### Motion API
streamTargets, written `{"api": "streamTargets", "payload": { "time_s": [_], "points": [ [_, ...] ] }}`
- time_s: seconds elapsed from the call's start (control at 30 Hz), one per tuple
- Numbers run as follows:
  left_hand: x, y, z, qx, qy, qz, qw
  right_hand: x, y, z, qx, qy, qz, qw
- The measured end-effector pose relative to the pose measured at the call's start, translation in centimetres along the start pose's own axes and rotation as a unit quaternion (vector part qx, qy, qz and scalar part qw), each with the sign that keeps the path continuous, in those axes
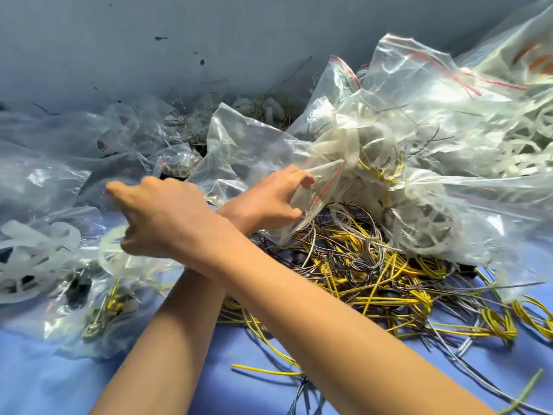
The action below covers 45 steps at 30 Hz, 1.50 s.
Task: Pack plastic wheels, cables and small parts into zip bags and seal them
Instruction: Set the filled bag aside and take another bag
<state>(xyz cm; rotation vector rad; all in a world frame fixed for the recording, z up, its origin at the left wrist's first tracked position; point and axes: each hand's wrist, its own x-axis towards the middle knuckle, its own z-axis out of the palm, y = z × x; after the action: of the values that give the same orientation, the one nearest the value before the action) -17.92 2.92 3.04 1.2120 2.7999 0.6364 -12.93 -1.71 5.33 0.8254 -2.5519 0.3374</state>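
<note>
Plastic zip bag (pixel 324 175), red-striped edge pinched in left grip (pixel 263 202); right grip (pixel 161 217) blurred, hold unclear

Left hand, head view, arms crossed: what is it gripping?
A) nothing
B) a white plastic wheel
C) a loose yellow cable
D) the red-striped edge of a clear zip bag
D: the left hand has its fingers curled into the crumpled, red-striped edge of a clear zip bag, just above the loose cable pile.
</note>
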Motion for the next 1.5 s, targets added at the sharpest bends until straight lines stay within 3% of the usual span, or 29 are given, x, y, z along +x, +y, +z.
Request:
{"api": "streamTargets", "payload": {
  "time_s": [0.1, 0.2, 0.23, 0.3, 0.33, 0.37, 0.43, 0.63, 0.77, 0.9, 1.2, 1.3, 1.4, 1.5],
  "points": [
    [0.0, 1.3, -1.2, -0.007, -0.058, -0.023, 0.998, -1.0, 1.4, -3.6, 0.191, 0.046, 0.1, 0.975],
    [-0.6, 0.6, -0.5, 0.002, -0.001, -0.068, 0.998, -2.5, 4.7, -7.2, 0.291, 0.068, 0.173, 0.938],
    [-1.3, 0.3, -0.9, -0.026, 0.001, -0.105, 0.994, -3.1, 6.0, -8.2, 0.337, 0.074, 0.196, 0.918],
    [-0.7, -0.2, -0.3, 0.021, 0.156, -0.094, 0.983, -4.4, 8.4, -9.9, 0.442, 0.094, 0.239, 0.859],
    [-0.1, -0.1, -1.1, -0.014, 0.152, -0.064, 0.986, -4.9, 9.4, -10.5, 0.498, 0.107, 0.262, 0.82],
    [-1.1, 0.7, -2.6, -0.082, 0.081, -0.053, 0.992, -5.3, 10.3, -10.8, 0.539, 0.121, 0.284, 0.784],
    [-1.6, -0.2, -3.9, -0.142, 0.069, -0.004, 0.987, -6.0, 11.8, -11.2, 0.567, 0.137, 0.315, 0.749],
    [-2.2, -0.2, -5.6, -0.242, 0.087, 0.012, 0.966, -6.9, 14.2, -10.1, 0.434, 0.088, 0.385, 0.81],
    [-2.6, -0.1, -5.9, -0.171, 0.102, 0.001, 0.98, -6.3, 14.6, -8.8, 0.286, 0.095, 0.415, 0.858],
    [-2.5, 0.4, -5.9, -0.127, 0.106, -0.012, 0.986, -5.9, 13.8, -7.9, 0.138, 0.115, 0.383, 0.906],
    [-2.8, 1.3, -6.7, -0.13, 0.134, -0.01, 0.982, -5.6, 13.6, -6.6, 0.019, 0.18, 0.382, 0.906],
    [-2.5, 1.5, -6.8, -0.136, 0.192, -0.019, 0.972, -5.2, 13.5, -6.7, 0.096, 0.19, 0.339, 0.916],
    [-2.6, 1.3, -7.1, -0.154, 0.239, -0.033, 0.958, -5.4, 13.4, -7.0, 0.252, 0.096, 0.293, 0.917],
    [-2.6, 1.0, -7.0, -0.157, 0.242, -0.029, 0.957, -5.7, 13.2, -6.6, 0.255, 0.018, 0.248, 0.934]
  ]
}}
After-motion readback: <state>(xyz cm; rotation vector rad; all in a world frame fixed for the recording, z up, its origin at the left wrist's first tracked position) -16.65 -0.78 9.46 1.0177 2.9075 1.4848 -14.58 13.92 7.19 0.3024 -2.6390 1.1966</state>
